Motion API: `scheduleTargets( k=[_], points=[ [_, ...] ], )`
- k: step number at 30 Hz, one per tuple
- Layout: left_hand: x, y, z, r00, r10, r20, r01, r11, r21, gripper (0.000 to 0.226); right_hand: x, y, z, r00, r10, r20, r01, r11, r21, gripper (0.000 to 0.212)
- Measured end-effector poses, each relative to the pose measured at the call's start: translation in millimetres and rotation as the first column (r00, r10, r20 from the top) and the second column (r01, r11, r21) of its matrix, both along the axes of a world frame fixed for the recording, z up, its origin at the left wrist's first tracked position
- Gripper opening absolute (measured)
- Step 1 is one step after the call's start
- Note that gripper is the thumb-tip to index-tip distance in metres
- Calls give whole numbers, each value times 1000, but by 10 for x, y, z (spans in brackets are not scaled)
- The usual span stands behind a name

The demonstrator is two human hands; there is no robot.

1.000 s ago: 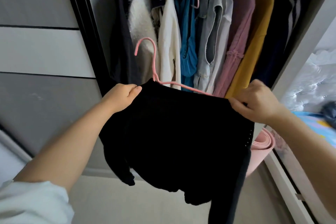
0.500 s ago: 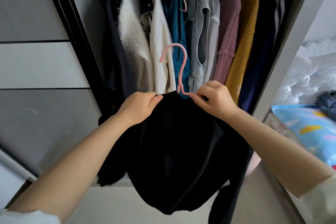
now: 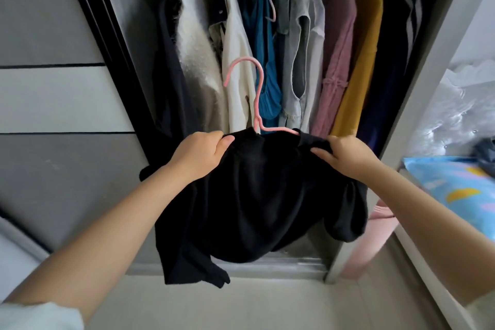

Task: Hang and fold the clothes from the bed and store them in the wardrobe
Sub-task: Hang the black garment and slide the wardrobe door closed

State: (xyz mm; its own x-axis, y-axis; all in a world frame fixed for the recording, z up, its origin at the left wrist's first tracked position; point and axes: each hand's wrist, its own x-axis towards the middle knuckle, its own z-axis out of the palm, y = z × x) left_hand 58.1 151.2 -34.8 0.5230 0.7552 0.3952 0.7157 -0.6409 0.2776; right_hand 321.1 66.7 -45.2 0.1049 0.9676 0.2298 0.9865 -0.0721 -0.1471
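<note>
**Seating the black garment on its hanger before hanging**

Open grey-framed wardrobe (image 3: 439, 67) directly ahead, packed with hanging clothes; bed with blue patterned bedding (image 3: 455, 185) at far right. Black knitted garment (image 3: 262, 195) held in front of the wardrobe opening, draped over a pink wire hanger (image 3: 257, 94), hook upright, sleeves dangling below. Left hand (image 3: 201, 153) curled round the garment's left shoulder, thumb on top. Right hand (image 3: 345, 153) pinching fabric at the right shoulder, near the exposed hanger arm.

Pull right shoulder fabric outward until fully covering the hanger arm. Keep both shoulders level. Check collar centred under the hook. Then lift by the hook toward a gap among the hung clothes.
</note>
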Motion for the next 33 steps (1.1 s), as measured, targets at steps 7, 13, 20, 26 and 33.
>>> scheduleTargets(
  k=[7, 13, 20, 26, 33],
  points=[
    [-47, 13, 80, 995, -53, -86, 54, 999, 2, 43, -67, 44, 90, 997, 74, -2, -72, 983, 171, 40],
    [-532, 277, 78, 992, 122, -31, -121, 992, 29, 48, 264, 42, 255, 954, 134, -269, -91, 982, 166, 27],
    [-578, 356, 61, 985, 157, 73, -157, 988, -1, 50, 114, 204, 317, 912, 329, -247, -318, 944, 83, 21],
    [-505, 476, 333, 948, 292, -130, -286, 956, 57, 33, -175, 334, 529, 774, 295, -560, -310, 948, 71, 23],
    [-699, 744, 572, 765, 501, -405, -502, 857, 112, 54, -482, 618, 848, 235, 32, -971, -235, 972, -25, 17]
  ],
)
